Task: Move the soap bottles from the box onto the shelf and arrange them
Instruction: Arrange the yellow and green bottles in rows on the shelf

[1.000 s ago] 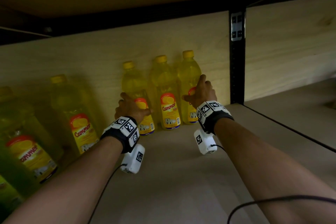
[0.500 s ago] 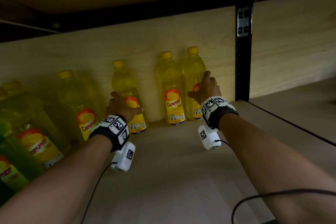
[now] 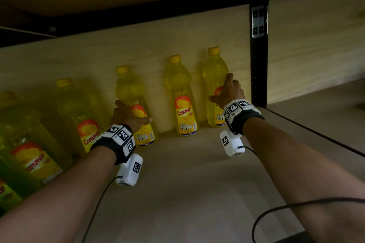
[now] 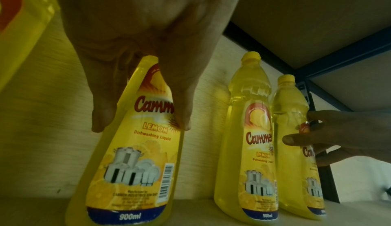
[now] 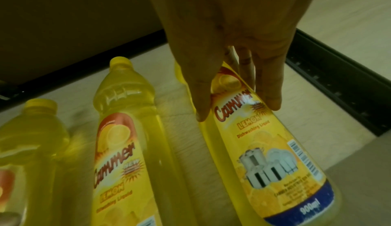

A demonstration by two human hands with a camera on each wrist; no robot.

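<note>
Yellow Cammer lemon dish soap bottles stand upright along the back wall of the wooden shelf (image 3: pixel 197 183). My left hand (image 3: pixel 130 116) grips the third bottle from the right (image 3: pixel 128 89) at its label, thumb and fingers around it (image 4: pixel 140 124). My right hand (image 3: pixel 227 92) grips the rightmost bottle (image 3: pixel 214 69) near the post, fingers curled round its waist (image 5: pixel 238 109). Between them one bottle (image 3: pixel 183 104) stands free, untouched. The box is out of sight.
More yellow bottles (image 3: pixel 87 116) crowd the shelf's left side, with a green one (image 3: pixel 7 193) at the bottom left corner. A black upright post (image 3: pixel 258 65) bounds the bay on the right; a low board sits overhead. Bare shelf lies in front of the bottles.
My left hand has slid its bottle leftward, opening a gap to the middle bottle. The right hand's bottle has drawn slightly away from the middle one towards the post.
</note>
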